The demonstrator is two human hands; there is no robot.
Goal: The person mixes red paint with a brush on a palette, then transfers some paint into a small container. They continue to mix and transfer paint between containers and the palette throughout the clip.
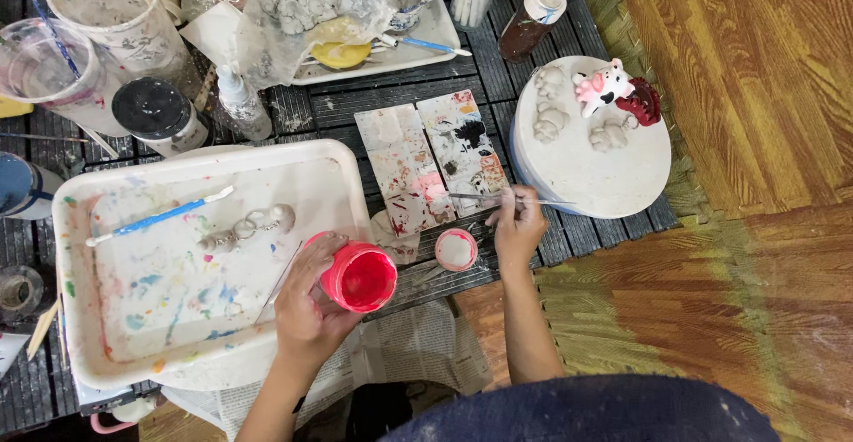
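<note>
Red paint pot in one hand, brush in the other.

The left hand grips an open pot of glossy red paint beside the white tray; the right hand pinches a thin brush over the smeared tile.

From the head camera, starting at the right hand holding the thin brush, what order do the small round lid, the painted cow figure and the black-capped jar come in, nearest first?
Measured from the right hand:
1. Small round lid, just to its left on the slatted table.
2. Painted cow figure, above it on the round white board.
3. Black-capped jar, far off to the upper left, past the white tray.
</note>
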